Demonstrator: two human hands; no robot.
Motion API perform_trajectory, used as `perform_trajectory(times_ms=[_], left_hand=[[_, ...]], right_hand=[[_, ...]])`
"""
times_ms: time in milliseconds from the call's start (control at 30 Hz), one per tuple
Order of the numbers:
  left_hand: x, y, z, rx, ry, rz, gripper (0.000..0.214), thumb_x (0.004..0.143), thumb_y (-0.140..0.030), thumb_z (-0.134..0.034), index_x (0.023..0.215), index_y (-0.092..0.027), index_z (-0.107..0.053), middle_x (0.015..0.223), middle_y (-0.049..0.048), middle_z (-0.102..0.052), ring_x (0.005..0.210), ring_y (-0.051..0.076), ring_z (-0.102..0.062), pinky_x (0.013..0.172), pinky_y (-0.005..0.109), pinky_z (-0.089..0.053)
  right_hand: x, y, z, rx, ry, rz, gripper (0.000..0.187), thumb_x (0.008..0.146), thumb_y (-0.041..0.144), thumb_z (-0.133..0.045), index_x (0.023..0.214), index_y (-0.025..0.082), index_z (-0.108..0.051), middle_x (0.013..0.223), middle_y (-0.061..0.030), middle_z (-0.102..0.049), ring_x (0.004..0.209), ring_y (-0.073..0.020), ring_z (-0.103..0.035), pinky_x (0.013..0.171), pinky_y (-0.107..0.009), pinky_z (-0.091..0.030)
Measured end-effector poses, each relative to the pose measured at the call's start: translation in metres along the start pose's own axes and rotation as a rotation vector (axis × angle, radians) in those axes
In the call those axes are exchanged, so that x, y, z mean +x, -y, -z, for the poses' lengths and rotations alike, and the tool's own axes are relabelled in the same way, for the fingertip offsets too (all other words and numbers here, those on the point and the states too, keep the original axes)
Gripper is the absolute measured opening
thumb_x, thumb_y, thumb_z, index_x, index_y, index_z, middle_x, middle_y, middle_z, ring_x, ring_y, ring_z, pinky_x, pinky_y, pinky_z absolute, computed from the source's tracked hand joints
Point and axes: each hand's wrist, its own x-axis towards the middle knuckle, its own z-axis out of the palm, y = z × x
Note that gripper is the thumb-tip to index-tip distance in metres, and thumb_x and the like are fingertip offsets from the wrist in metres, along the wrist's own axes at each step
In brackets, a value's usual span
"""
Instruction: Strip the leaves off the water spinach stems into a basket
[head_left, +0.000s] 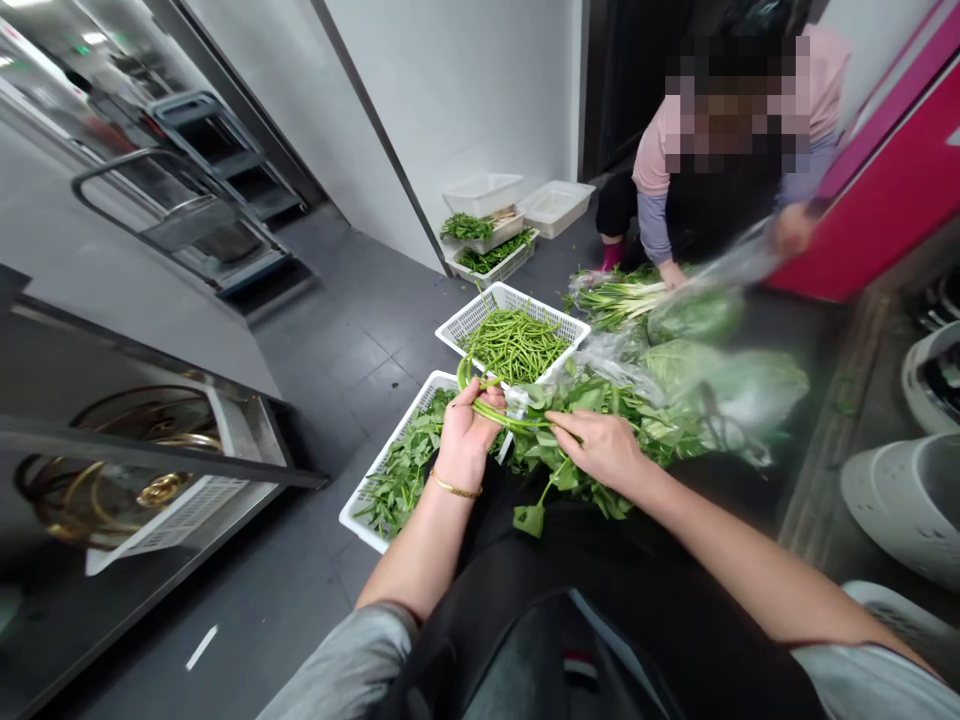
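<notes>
My left hand, with a gold bracelet at the wrist, is closed round a bundle of long green stems that curve up over a white basket. My right hand pinches the same leafy greens a little to the right, fingers together on a stem. The bunch lies across my lap in front of me. Below my left hand a white basket holds picked green leaves. Beyond it a second white basket is full of cut green stems.
Another person crouches at the back right, holding a clear plastic bag over green onions and bagged greens. More white trays stand by the wall. A steel counter runs on the left, white tubs on the right.
</notes>
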Motion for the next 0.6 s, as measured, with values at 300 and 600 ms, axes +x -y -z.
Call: perform_trajectory(times_ms=[300,600], left_hand=[[0.018,0.01,0.012,-0.065,-0.035,-0.128,0.026,0.09,-0.011,-0.039,0.068,-0.013,-0.053,0.068,0.0062,-0.061,0.067,0.012,-0.062,0.065,0.025,-0.052],[0.029,0.001,0.032,0.438,0.104,-0.81,0.027,0.079,-0.04,-0.062,0.079,-0.019,-0.045,0.066,0.0004,-0.065,0.053,0.011,-0.058,0.046,0.019,-0.039]], right_hand=[[0.013,0.002,-0.034,0.124,0.173,-0.034,0.024,0.086,0.028,-0.053,0.093,0.02,-0.074,0.095,-0.0054,-0.073,0.083,-0.0191,-0.068,0.073,-0.026,-0.048],[0.003,-0.021,0.011,0.281,0.174,-0.086,0.02,0.083,0.03,-0.055,0.083,0.021,-0.073,0.084,-0.0026,-0.074,0.074,-0.0186,-0.067,0.068,-0.027,-0.047]])
